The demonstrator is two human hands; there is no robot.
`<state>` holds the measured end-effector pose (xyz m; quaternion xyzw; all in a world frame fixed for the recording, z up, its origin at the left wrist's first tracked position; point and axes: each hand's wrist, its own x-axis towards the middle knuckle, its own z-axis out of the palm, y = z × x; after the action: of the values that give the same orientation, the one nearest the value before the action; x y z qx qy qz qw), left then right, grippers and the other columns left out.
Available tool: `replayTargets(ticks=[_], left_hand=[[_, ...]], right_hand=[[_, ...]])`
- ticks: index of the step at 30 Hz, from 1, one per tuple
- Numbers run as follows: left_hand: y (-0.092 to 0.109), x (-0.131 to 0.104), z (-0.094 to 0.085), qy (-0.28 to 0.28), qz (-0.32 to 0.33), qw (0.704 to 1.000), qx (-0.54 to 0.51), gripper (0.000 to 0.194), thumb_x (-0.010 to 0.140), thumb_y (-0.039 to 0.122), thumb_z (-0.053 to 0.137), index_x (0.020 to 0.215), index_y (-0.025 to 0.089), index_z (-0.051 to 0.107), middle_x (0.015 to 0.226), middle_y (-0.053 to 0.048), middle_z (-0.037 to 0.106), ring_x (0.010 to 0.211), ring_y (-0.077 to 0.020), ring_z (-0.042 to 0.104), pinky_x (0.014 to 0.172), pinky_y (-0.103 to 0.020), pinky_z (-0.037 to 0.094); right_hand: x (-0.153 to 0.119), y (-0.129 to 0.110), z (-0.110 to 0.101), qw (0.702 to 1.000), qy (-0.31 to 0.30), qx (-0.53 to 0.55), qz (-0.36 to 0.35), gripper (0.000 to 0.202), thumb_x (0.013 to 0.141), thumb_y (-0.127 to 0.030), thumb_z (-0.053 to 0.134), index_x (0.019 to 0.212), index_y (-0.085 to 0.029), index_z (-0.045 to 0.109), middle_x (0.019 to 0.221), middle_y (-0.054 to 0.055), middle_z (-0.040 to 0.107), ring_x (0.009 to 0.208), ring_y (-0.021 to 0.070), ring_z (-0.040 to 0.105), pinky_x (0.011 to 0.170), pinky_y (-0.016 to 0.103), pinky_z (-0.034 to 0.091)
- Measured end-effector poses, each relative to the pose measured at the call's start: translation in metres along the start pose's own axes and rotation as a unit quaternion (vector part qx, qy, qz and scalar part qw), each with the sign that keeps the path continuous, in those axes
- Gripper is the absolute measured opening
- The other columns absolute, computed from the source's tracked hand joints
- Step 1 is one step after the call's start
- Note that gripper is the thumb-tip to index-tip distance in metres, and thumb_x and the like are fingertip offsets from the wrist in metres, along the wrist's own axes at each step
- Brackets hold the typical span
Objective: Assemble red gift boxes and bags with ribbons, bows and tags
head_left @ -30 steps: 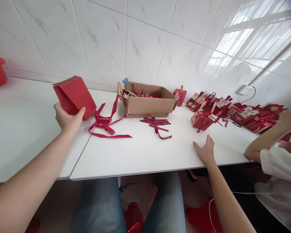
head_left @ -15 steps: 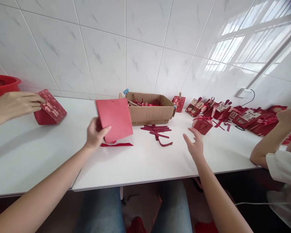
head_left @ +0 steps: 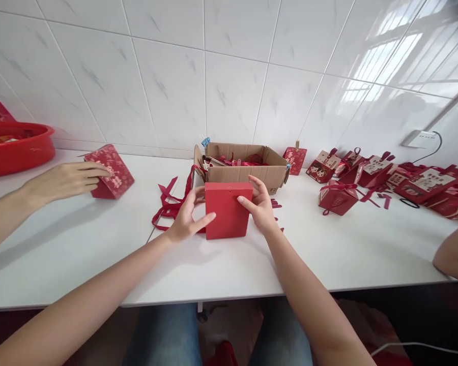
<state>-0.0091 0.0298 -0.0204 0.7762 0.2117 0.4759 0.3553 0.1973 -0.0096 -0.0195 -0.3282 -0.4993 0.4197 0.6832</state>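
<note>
One red box (head_left: pixel 228 213) between fingers (head_left: pixel 247 204)

Prob. wkshp: long tbl (head_left: pixel 328 264), many gift bxs (head_left: pixel 339 199).

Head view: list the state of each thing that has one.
Red box: upright
Left hand: at its left edge
Right hand: gripping its right edge
Cardboard box: open-topped
Loose ribbon: lying in loops
Bow-topped box: ribbon tied
Red basin: open, things inside
Patterned box: under another person's hand
</note>
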Motion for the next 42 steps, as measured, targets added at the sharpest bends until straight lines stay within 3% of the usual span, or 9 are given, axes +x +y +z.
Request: replayTargets(ticks=[4,8,16,22,26,30,34,37,42], left_hand=[[0.015,0.021,0.008,0.086,-0.015,0.995,-0.044,0.053,0.08,0.03,0.066,0.126,0.024,0.039,0.103,-0.007,0.065,0.094,-0.0191,0.063,0.088,-0.037,0.051],[0.018,0.03,0.011,0.077,-0.022,0.996,-0.035,0.055,0.08,0.029,0.065,0.129,0.024,0.04,0.095,-0.004,0.065,0.082,-0.016,0.063,0.078,-0.032,0.052],[0.035,0.043,0.0,0.019,-0.09,0.993,0.079,0.023,0.08,0.042,0.061,0.088,0.021,0.069,0.088,-0.004,0.064,0.084,-0.0206,0.061,0.076,-0.034,0.051],[0.015,0.117,-0.021,0.177,-0.1,0.971,0.129,0.017,0.074,0.025,0.055,0.084,0.019,0.067,0.085,-0.004,0.065,0.082,-0.0196,0.06,0.071,-0.03,0.05],[-0.013,0.179,-0.032,0.04,-0.172,0.935,0.307,0.027,0.057,0.009,0.061,0.082,0.016,0.068,0.083,-0.005,0.066,0.079,-0.0205,0.061,0.07,-0.031,0.049],[-0.027,0.207,-0.033,0.01,-0.173,0.917,0.359,0.015,0.048,0.011,0.073,0.057,0.015,0.062,0.065,-0.003,0.061,0.091,-0.0258,0.058,0.087,-0.039,0.046],[-0.016,0.208,-0.034,0.062,-0.108,0.916,0.381,0.013,0.063,0.021,0.071,0.062,0.016,0.059,0.084,-0.008,0.061,0.106,-0.0289,0.053,0.099,-0.045,0.04],[0.008,0.192,-0.037,0.113,0.046,0.926,0.356,0.006,0.073,0.02,0.064,0.073,0.017,0.059,0.105,-0.009,0.059,0.109,-0.0265,0.055,0.101,-0.044,0.041],[0.054,0.129,-0.028,0.035,0.172,0.936,0.306,0.003,0.075,0.022,0.062,0.075,0.021,0.059,0.114,-0.006,0.061,0.121,-0.0284,0.053,0.101,-0.047,0.045]], right_hand=[[-0.004,-0.002,-0.002,0.998,0.013,-0.038,-0.052,0.071,0.074,-0.038,0.075,0.134,-0.035,0.037,0.101,0.003,0.067,0.096,0.0214,0.065,0.088,0.042,0.054],[-0.005,-0.003,-0.005,0.991,0.017,-0.114,-0.065,0.048,0.076,-0.041,0.071,0.119,-0.031,0.052,0.102,0.004,0.064,0.095,0.0203,0.063,0.081,0.036,0.055],[-0.004,-0.002,-0.007,0.978,0.057,-0.179,-0.091,0.022,0.077,-0.041,0.069,0.085,-0.024,0.059,0.111,0.006,0.057,0.095,0.018,0.058,0.08,0.032,0.051],[-0.004,0.0,-0.003,0.999,0.038,-0.034,-0.011,0.032,0.074,-0.045,0.071,0.076,-0.024,0.048,0.074,-0.002,0.058,0.067,0.014,0.056,0.061,0.027,0.049],[-0.003,0.0,-0.003,0.999,0.031,-0.011,-0.006,0.032,0.074,-0.043,0.073,0.074,-0.023,0.048,0.073,-0.003,0.058,0.067,0.0136,0.056,0.06,0.026,0.048],[-0.003,0.0,-0.002,1.0,0.016,0.019,0.007,0.03,0.074,-0.04,0.074,0.075,-0.022,0.05,0.075,-0.002,0.059,0.069,0.0135,0.058,0.061,0.026,0.048],[-0.003,-0.001,0.0,0.999,0.031,0.032,0.006,0.029,0.073,-0.041,0.074,0.077,-0.022,0.051,0.076,-0.003,0.059,0.068,0.0127,0.057,0.061,0.025,0.048],[-0.005,-0.004,0.003,0.998,0.053,0.015,-0.01,0.027,0.074,-0.041,0.073,0.079,-0.023,0.053,0.075,-0.003,0.059,0.068,0.013,0.057,0.062,0.026,0.049],[-0.01,-0.009,0.008,0.998,0.049,0.015,-0.023,0.022,0.075,-0.039,0.072,0.083,-0.024,0.057,0.081,-0.001,0.062,0.073,0.0147,0.059,0.067,0.028,0.05]])
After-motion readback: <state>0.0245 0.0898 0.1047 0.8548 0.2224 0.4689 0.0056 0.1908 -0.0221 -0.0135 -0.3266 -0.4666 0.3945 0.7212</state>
